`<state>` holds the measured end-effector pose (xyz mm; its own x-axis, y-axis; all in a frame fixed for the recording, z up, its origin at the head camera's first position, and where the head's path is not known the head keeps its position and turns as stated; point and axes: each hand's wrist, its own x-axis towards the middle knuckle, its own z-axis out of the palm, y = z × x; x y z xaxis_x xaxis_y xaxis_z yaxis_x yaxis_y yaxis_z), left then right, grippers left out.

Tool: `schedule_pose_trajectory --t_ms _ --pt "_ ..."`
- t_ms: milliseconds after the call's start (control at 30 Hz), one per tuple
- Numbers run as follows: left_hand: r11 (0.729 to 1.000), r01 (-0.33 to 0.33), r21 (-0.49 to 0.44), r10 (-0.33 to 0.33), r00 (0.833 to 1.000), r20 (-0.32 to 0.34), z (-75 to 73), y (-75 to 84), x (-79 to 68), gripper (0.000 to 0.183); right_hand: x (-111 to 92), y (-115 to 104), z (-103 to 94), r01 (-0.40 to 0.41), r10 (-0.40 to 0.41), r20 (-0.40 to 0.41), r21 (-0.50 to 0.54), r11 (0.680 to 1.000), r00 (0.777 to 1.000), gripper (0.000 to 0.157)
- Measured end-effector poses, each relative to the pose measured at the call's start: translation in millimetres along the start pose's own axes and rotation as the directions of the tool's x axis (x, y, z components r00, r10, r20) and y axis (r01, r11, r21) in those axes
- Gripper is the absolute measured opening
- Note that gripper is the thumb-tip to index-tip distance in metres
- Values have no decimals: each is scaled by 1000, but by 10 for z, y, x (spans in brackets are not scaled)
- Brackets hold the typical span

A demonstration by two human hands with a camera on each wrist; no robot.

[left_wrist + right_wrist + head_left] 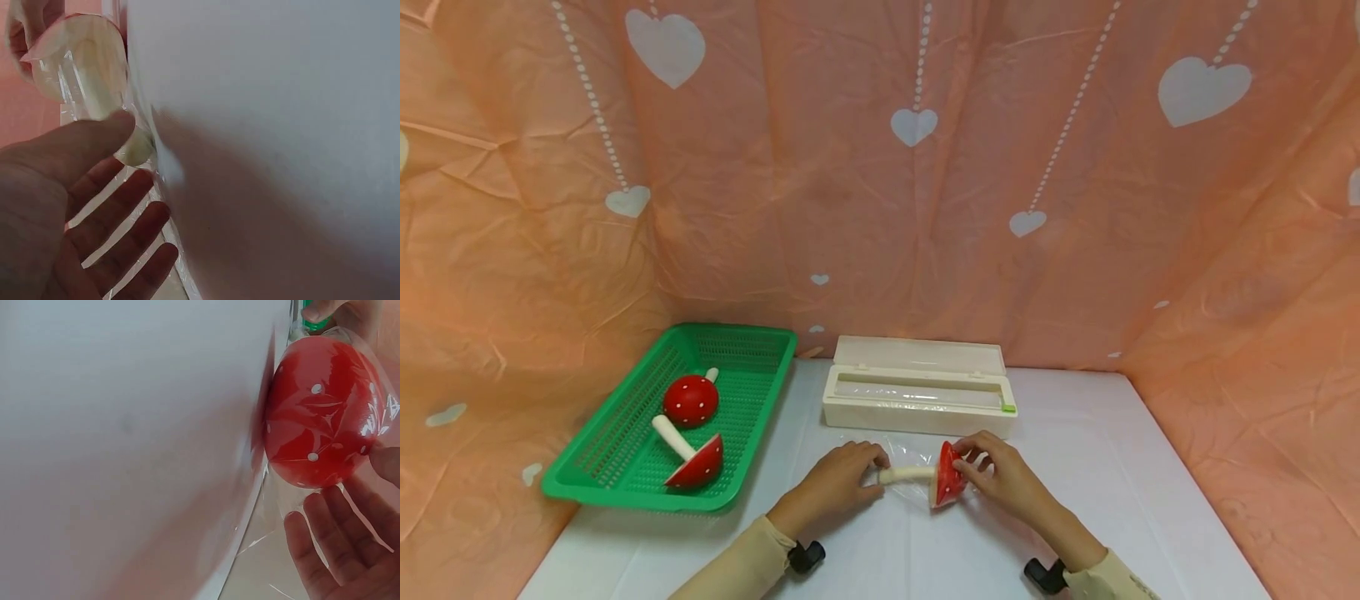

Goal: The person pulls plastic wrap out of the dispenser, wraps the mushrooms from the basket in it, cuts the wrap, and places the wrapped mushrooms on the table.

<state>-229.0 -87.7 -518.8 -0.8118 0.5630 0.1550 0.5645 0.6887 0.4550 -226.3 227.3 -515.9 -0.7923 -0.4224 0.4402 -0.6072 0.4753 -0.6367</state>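
Note:
A toy mushroom [947, 482] with a red, white-dotted cap and a pale stem lies sideways on the white table. Clear plastic wrap [910, 450] covers it, creased over the cap [325, 419] in the right wrist view. My left hand [842, 481] holds the stem's end between thumb and forefinger; the other fingers extend loosely in the left wrist view. On the cap side, my right hand [1003, 475] pinches the wrapped cap's edge with thumb and fingers. The left wrist view shows the stem [97, 94] and cap underside through the film.
Behind the hands stands a white wrap dispenser box [917, 417], lid raised, film roll inside, a green piece [1008, 408] at its right end. To the left, a green basket [760, 417] holds two more toy mushrooms [691, 400]. Orange cloth with hearts surrounds the table [1075, 417].

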Motion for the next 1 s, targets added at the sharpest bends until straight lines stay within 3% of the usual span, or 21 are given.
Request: schedule_pose_trajectory --t_ms 167,333,700,833,1000 --pt "997 -25 79 24 1000 5 42 10 71 33 11 17 3 -25 25 -3 3 1000 1000 22" --pt "990 -37 135 43 998 -40 83 42 119 28 29 2 25 -71 71 -57 8 997 996 24" --pt "999 42 -4 -42 992 -118 89 84 106 20 68 -34 105 -30 4 -231 -110 993 973 28" --pt "996 70 -50 -76 988 -135 87 80 110 23 86 -35 97 7 -30 -215 -108 994 976 28" --pt "994 85 -71 -95 983 -160 104 56 120 25 60 3 68 97 -111 -140 -102 990 984 30"
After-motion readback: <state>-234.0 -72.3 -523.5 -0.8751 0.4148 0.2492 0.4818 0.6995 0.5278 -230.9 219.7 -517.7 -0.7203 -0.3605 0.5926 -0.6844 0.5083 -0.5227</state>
